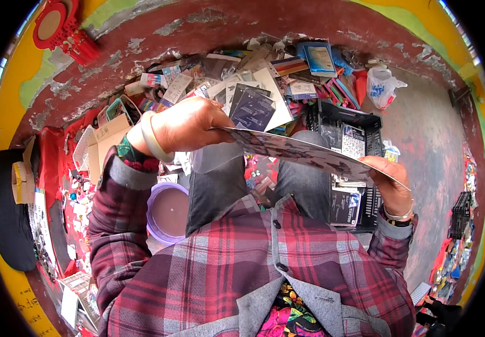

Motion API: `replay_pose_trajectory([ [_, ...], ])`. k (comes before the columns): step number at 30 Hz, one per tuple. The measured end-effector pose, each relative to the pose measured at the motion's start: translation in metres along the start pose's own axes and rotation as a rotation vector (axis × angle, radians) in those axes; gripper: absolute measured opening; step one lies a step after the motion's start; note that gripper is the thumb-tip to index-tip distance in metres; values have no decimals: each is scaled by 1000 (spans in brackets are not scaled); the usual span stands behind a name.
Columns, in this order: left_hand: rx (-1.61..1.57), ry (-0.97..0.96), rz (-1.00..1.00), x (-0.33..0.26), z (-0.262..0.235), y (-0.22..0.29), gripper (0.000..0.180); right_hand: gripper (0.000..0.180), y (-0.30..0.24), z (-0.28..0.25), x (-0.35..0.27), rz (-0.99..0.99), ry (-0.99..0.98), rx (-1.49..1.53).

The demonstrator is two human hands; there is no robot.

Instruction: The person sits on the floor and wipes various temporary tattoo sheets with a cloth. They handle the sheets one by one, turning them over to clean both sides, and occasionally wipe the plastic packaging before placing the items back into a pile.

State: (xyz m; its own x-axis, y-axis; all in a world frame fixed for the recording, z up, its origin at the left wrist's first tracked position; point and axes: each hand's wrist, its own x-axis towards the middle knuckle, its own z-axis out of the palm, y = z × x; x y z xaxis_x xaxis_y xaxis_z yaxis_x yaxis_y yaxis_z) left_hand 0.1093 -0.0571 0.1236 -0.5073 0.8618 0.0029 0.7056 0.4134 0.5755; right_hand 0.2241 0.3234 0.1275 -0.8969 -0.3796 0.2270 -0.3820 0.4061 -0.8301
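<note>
Over my knees I hold a thin, wide printed sheet (pixel 304 149) tilted nearly edge-on, so its printed face is mostly hidden. My left hand (pixel 195 123) pinches its left end between thumb and fingers. At the right end my right hand (pixel 391 182) grips the edge, thumb along the top. A piece of clear plastic film (pixel 218 159) hangs just below my left hand, over my left thigh; whether the hand holds it too I cannot tell. Beyond the sheet lie dark printed cards (pixel 254 109) on a pile of papers.
A black plastic crate (pixel 346 115) with packets in it stands by my right knee. Left of my leg sits a purple-rimmed round tub (pixel 151 216). A cardboard box (pixel 105 143) is farther left. Mixed packages lie along the red wall, with a white plastic bag (pixel 383 87) at far right.
</note>
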Motion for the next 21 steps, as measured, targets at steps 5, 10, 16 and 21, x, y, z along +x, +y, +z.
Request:
replay_pose_trajectory([
  [5, 62, 174, 116, -5, 6, 20, 19, 19, -11, -12, 3, -50, -16, 58],
  [10, 37, 196, 134, -6, 11, 29, 22, 19, -15, -15, -1, -24, -29, 86],
  [16, 94, 132, 81, -4, 12, 31, 25, 20, -21, -22, -5, -64, -75, -24],
  [21, 3, 9, 67, -2, 10, 40, 38, 31, -50, -38, -4, -194, -155, -251],
])
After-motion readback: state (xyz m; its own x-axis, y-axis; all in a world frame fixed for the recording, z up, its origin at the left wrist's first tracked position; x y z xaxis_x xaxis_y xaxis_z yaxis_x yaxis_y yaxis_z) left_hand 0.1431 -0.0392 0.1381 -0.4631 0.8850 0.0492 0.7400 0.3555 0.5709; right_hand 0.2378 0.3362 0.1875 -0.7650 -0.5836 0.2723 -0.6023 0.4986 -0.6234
